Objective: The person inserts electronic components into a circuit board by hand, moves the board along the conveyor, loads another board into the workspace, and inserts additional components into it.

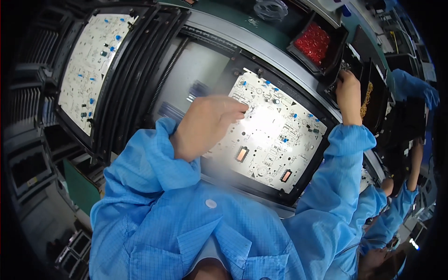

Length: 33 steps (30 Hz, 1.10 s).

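My left hand (205, 122) is over a white circuit board (261, 135) with its fingers drawn together and their tips near the board's upper left part. Whatever is between those fingertips is too small to make out. The board lies in a black frame (322, 154) and bears blue and dark green components and two black parts with copper-coloured tops. Off to the right, my right hand (349, 95) reaches into a dark bin (351, 59) of small metallic parts. Its fingers are closed at the tips, and what they pinch is hidden.
A bin of red parts (313, 44) and a bin of yellow parts (367, 100) flank the dark one. Another framed board (93, 70) stands at the left beside stacked black frames (135, 70). Co-workers in blue sleeves (389, 217) are at the right.
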### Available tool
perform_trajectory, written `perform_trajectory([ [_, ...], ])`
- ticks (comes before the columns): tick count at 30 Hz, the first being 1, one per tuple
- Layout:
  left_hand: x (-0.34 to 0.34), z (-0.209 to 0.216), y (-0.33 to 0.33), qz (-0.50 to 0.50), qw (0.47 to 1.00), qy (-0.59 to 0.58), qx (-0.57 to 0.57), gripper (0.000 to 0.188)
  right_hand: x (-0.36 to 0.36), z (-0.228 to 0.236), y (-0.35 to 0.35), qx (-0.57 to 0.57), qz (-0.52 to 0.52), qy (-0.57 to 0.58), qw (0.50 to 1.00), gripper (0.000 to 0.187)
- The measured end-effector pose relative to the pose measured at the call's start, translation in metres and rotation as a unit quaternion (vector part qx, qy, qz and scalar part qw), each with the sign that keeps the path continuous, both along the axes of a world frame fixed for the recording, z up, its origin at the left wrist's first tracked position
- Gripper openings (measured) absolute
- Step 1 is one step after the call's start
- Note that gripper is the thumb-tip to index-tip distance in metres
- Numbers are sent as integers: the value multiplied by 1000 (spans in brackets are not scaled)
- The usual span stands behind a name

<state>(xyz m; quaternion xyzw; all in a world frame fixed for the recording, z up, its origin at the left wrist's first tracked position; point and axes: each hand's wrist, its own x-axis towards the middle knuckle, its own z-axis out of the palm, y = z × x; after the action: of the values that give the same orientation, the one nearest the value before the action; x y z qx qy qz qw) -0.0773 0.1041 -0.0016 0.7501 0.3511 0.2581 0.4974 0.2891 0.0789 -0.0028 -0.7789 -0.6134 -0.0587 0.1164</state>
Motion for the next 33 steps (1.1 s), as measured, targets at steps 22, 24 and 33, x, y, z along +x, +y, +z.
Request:
perform_trajectory([
  [22, 63, -17, 20, -69, 977, 112, 170, 13, -45, 3, 67, 24, 115, -251, 961, 18],
  [24, 64, -20, 21, -81, 974, 92, 190, 11, -48, -1, 70, 16, 104, -261, 960, 19],
  [33, 68, -24, 22, -91, 964, 115, 220, 11, -71, 25, 55, 9, 101, -248, 963, 11],
])
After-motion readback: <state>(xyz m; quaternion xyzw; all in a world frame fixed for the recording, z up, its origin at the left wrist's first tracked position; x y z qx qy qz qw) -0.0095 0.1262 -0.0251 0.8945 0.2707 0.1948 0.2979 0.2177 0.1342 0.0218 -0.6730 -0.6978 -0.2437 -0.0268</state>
